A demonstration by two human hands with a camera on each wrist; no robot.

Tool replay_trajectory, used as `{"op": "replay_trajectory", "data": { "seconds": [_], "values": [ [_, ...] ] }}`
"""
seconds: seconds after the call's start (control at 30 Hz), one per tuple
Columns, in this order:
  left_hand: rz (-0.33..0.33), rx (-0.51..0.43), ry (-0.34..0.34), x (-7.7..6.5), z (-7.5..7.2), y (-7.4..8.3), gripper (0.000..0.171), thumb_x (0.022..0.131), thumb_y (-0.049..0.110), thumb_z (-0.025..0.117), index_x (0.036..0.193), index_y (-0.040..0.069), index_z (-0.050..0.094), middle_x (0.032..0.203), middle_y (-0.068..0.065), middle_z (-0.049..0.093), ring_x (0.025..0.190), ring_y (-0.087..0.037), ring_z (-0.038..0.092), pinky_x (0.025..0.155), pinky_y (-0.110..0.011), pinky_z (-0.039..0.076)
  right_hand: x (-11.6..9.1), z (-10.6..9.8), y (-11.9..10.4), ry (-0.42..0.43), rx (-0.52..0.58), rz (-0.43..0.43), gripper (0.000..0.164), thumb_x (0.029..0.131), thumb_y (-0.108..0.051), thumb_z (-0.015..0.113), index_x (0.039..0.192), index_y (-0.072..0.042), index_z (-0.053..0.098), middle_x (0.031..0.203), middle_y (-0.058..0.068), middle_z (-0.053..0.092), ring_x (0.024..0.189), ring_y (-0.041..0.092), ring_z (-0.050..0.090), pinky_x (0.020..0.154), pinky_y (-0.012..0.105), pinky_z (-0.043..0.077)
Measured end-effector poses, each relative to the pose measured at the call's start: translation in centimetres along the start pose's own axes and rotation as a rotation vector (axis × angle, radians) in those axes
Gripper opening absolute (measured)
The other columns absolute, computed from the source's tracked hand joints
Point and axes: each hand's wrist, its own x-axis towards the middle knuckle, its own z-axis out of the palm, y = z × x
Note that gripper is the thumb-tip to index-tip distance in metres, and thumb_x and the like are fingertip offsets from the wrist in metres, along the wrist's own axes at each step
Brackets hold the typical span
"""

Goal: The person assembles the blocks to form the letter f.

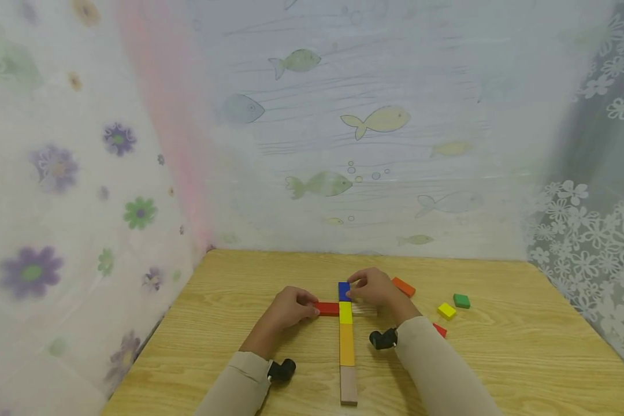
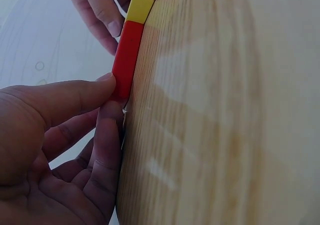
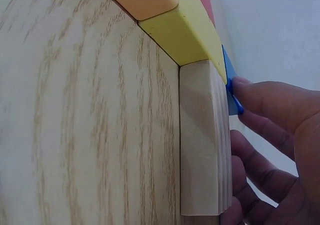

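Flat wooden blocks form a cross on the table. Its upright runs from a blue block (image 1: 344, 290) at the far end through a yellow block (image 1: 345, 312) and an orange-yellow block (image 1: 346, 344) to a pale brown block (image 1: 348, 384) nearest me. My left hand (image 1: 290, 307) pinches the outer end of a red block (image 2: 128, 55), whose other end meets the yellow one. With thumb and index finger my right hand (image 1: 375, 287) holds the blue block. Below that hand, a ridged natural-wood block (image 3: 200, 140) touches the yellow block's right side.
Right of the cross lie loose blocks: an orange one (image 1: 404, 287), a green one (image 1: 461, 300), a yellow one (image 1: 446, 311) and a red one (image 1: 439, 330) partly behind my right sleeve. A fish-patterned curtain (image 1: 374, 173) hangs behind the wood-grain table (image 1: 229, 277).
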Motion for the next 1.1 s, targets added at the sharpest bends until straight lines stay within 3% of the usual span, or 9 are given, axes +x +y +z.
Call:
{"op": "replay_trajectory", "data": {
  "seconds": [1.1],
  "values": [
    [0.012,-0.02,-0.008,-0.07,-0.11,-0.03,0.025,0.091,0.019,0.08,0.114,0.009,0.078,0.093,-0.003,0.07,0.079,-0.017,0.063,0.072,-0.03,0.055,-0.13,0.15,-0.2,0.014,-0.035,0.007,0.032,0.087,-0.028,0.084,0.118,-0.021,0.077,0.109,0.004,0.072,0.101,0.023,0.066,0.089,0.043,0.058]
  ]
}}
